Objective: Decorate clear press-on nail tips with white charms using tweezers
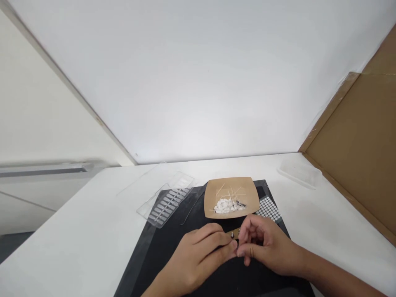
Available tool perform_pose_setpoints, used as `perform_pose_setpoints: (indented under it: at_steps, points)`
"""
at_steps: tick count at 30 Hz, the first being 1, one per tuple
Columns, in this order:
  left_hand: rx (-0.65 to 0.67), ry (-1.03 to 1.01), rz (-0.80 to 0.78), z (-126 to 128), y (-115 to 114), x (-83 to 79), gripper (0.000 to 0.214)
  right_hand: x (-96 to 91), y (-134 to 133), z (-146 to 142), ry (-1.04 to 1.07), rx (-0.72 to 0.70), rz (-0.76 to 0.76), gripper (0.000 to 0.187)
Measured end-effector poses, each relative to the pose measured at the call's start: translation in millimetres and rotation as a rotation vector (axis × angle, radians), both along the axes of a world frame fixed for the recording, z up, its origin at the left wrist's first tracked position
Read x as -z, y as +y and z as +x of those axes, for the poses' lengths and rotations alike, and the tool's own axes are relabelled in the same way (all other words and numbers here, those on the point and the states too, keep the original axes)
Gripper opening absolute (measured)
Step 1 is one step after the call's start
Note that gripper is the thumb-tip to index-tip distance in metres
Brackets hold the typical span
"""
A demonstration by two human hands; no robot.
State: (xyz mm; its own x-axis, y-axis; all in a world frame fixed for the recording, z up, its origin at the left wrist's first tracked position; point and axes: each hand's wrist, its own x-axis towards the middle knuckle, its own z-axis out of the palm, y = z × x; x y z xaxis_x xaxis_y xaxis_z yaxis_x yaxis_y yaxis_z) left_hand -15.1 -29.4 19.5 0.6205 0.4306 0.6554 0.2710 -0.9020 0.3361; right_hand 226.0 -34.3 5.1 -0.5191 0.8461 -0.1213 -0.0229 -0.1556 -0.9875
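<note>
My left hand (192, 258) and right hand (262, 247) pinch a small brown piece (234, 233), fingers pressed together, over the black mat (161, 247); a slack grip could drop it.

The light is bright, even and soft. The white wall (198, 82) glows brightest low in its middle and greys toward the upper corners. The table (93, 214) is nearly washed out, so the clear tray (299, 173) at its far right edge barely shows. The left hand (198, 255) and right hand (266, 247) cast faint shadows on the black mat (167, 247). The small brown piece (234, 234) pinched between them is too blurred to read. Beyond the table's left edge the ledge (46, 169) is smeared.
</note>
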Motion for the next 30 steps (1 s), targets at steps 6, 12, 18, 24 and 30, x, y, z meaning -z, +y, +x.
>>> perform_pose_setpoints:
  at_steps: [6,12,18,24,30]
  points:
    - [0.001,0.004,0.109,1,0,-1.6,0.017,-4.7,2,2,-0.007,-0.052,0.106,0.03]
    - [-0.023,-0.037,0.062,9,-1,0.5,0.014,0.2,9,5,-0.078,0.021,0.591,0.006]
    - [-0.071,0.044,0.243,1,9,5.3,0.005,11.4,13,8,-0.311,0.03,0.926,0.013]
    - [-0.585,0.27,0.236,-27,30,12.6,0.032,14.0,28,14,-0.381,0.172,1.056,0.016]
    - [-1.027,0.533,-0.17,-36,37,16.7,0.032,11.3,40,24,-0.46,0.312,1.122,0.012]
